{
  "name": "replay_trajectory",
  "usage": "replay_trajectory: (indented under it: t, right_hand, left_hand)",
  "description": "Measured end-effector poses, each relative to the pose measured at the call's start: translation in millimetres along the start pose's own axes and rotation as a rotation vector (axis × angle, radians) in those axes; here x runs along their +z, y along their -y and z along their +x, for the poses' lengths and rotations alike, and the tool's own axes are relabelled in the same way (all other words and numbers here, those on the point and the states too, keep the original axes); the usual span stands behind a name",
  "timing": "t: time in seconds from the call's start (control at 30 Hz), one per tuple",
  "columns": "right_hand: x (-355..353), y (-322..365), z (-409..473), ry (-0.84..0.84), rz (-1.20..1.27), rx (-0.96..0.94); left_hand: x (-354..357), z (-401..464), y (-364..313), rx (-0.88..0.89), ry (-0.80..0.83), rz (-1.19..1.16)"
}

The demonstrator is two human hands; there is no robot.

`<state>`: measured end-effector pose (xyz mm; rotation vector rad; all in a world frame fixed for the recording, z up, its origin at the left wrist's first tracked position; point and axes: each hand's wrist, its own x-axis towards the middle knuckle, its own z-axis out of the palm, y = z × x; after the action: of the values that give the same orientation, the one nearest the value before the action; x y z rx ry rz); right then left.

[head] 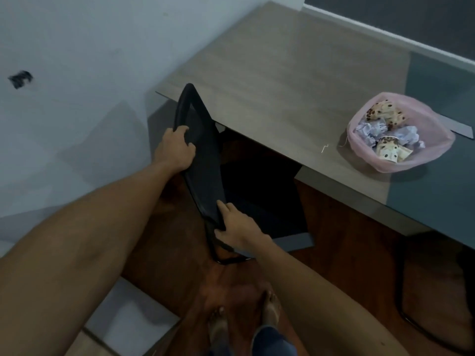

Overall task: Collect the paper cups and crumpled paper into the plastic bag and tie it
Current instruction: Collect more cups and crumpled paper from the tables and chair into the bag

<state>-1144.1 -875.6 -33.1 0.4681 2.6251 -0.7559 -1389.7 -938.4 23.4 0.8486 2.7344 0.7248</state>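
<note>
A black chair back (203,160) is gripped by both hands beside the desk (282,73).
The open pink plastic bag (437,145), already filled with paper cups (385,113) and crumpled paper (371,129), sits untied near the desk's front edge, nearer the right hand (239,227) than the left hand (177,147).

Office rm: desk (282,80), chair (203,160)

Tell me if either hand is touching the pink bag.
Apart. The head view shows both the left hand and right hand gripping the black chair, far from the pink bag.
</note>
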Motion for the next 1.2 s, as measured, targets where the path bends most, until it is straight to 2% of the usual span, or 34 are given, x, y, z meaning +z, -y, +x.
replay_trajectory:
  t: [0.2, 0.47, 0.73, 0.87, 0.97, 1.2]
  right_hand:
    - [1.6, 11.0, 3.3, -0.059, -0.044, 0.04]
    - [-9.8, 9.2, -4.1, -0.086, 0.015, 0.108]
    - [-48.6, -62.4, -32.6, -0.07, 0.064, 0.194]
    - [-61.7, -112.7, -40.8, -0.131, 0.132, 0.293]
    - [-71.2, -146.9, -41.9, -0.183, 0.199, 0.404]
    - [-99.8, -193.4, -30.4, -0.304, 0.291, 0.519]
  left_hand:
    - [10.4, 13.5, 1.7, -0.108, -0.028, -0.247]
    - [7.7, 8.3, -13.5, -0.195, 0.01, -0.28]
    - [22.8, -22.7, -66.6, -0.254, 0.047, -0.321]
    - [34.5, -31.8, -94.2, -0.305, 0.084, -0.428]
    - [46.2, -36.6, -111.9, -0.305, 0.059, -0.404]
    - [68.9, -33.0, -155.3, -0.334, -0.004, -0.423]
